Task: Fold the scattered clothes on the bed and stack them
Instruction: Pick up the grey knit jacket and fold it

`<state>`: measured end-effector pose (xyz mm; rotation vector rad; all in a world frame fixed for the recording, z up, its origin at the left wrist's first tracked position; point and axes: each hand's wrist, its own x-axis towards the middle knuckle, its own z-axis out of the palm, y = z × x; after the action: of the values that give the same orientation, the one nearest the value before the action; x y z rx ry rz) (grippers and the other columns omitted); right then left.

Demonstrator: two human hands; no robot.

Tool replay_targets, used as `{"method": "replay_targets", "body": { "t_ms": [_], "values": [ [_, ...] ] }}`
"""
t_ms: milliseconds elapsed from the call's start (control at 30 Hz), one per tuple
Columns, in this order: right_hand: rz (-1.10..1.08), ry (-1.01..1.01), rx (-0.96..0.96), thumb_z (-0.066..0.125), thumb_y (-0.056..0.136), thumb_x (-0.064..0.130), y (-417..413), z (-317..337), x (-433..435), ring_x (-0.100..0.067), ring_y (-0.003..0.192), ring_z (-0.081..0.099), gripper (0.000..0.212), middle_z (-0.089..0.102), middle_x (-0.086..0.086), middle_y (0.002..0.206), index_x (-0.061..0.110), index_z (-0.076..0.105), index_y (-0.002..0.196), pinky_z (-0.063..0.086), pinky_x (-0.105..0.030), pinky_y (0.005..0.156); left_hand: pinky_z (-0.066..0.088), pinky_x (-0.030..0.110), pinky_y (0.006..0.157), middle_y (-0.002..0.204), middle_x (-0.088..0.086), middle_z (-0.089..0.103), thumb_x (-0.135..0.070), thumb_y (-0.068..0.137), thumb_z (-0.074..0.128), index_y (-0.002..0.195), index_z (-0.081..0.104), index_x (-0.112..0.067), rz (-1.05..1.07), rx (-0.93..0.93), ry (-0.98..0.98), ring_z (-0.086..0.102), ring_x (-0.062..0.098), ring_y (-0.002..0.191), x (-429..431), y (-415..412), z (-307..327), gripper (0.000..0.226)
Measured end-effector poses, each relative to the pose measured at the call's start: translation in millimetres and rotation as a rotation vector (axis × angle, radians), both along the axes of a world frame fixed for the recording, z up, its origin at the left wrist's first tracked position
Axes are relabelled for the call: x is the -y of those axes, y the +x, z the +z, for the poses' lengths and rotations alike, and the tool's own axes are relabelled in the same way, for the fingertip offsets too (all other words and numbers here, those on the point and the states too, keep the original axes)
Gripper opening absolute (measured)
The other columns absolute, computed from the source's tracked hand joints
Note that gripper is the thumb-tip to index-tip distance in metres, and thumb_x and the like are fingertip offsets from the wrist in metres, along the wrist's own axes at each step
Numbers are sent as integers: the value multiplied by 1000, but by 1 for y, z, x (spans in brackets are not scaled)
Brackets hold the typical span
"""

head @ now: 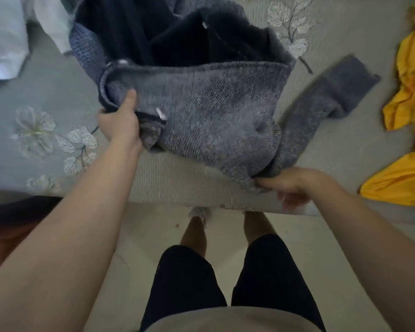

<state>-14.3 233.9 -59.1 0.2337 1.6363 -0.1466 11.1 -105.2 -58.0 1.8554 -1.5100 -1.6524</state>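
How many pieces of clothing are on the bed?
4: a grey sweater gripped by left hand and right hand, a dark navy garment behind it, a white garment far left, a yellow garment at right. Others may be hidden.

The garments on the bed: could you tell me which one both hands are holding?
The grey knitted sweater in the middle: the left hand grips its left edge, the right hand its near corner. The yellow garment and white garment lie untouched.

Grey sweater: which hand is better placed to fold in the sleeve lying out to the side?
Right, probably. The right hand pinches the sweater by the sleeve, which stretches out on that side; the left hand grips the rolled edge on the far side.
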Motion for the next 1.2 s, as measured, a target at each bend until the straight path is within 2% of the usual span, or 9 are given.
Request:
{"method": "replay_targets", "body": {
  "t_ms": [167, 267, 433, 533, 667, 767, 967, 1100, 1200],
  "values": [
    [-121, -146, -922, 62, 88, 47, -28, 13, 32, -26, 98, 59, 34, 62, -6, 110, 18, 59, 108, 40, -31, 76, 43, 41, 107, 140, 6, 48, -22, 76, 74, 149, 28, -19, -305, 599, -303, 50, 27, 125, 16, 59, -7, 86],
    [-364, -312, -1243, 61, 90, 19, -68, 8, 47, -21, 122, 51, 56, 41, -7, 141, 19, 40, 142, 42, -27, 95, 29, 46, 112, 155, 15, 26, -19, 83, 64, 154, 21, -16, -493, 734, -635, 27, 33, 142, 5, 52, 0, 84],
    [-567, -470, -805, 71, 87, 21, -101, -12, 68, -21, 133, 45, 89, 43, -8, 151, 30, 17, 157, 37, -36, 113, 49, 36, 91, 114, 3, 58, -38, 92, 55, 120, 61, -13, -944, 23, -792, 58, 17, 102, -60, 5, 10, 38],
    [-410, -579, -432, 78, 79, 13, -70, -21, 65, -24, 104, 69, 49, 72, 0, 107, 19, 59, 124, 59, -33, 83, 48, 34, 85, 109, -1, 57, -57, 81, 66, 116, 56, -19, -1242, 31, -546, 55, 16, 98, -107, -16, 8, 53],
    [-400, -503, -153, 70, 89, 6, -24, -35, 37, -19, 99, 67, 37, 70, -6, 113, 12, 62, 125, 55, -21, 68, 46, 41, 90, 114, 7, 49, -33, 72, 79, 120, 46, -15, -1436, 191, -394, 52, 27, 106, -115, 4, -13, 61],
    [-595, -424, -348, 62, 92, 2, -21, -38, 22, -21, 106, 65, 47, 59, -14, 133, 11, 52, 137, 60, -30, 80, 46, 39, 90, 122, 11, 54, -10, 81, 66, 131, 43, -13, -1362, 189, -401, 56, 30, 109, -112, 18, -13, 55],
    [333, -428, -788, 86, 75, 32, -23, -42, 49, -39, 147, 16, 121, 3, -18, 162, 17, 0, 159, 25, -51, 120, 32, 25, 66, 83, -4, 57, -29, 102, 51, 105, 56, -12, -972, 208, -304, 51, 13, 74, -83, 36, -13, 18],
    [359, -602, -829, 65, 89, 11, -26, -35, 92, -34, 143, 24, 72, 26, -13, 159, 14, 34, 153, 25, -48, 120, 38, 33, 68, 77, -5, 57, -47, 104, 37, 84, 59, -12, -776, 213, -199, 55, 16, 77, -60, 59, 3, 46],
    [-276, -654, -899, 48, 96, 3, -39, 3, 114, -11, 104, 55, 31, 58, 2, 114, 14, 52, 125, 50, -26, 86, 40, 33, 65, 71, -8, 53, -70, 91, 44, 73, 51, -23, -782, 153, -212, 50, 8, 67, -35, 76, 32, 50]
  ]
}}
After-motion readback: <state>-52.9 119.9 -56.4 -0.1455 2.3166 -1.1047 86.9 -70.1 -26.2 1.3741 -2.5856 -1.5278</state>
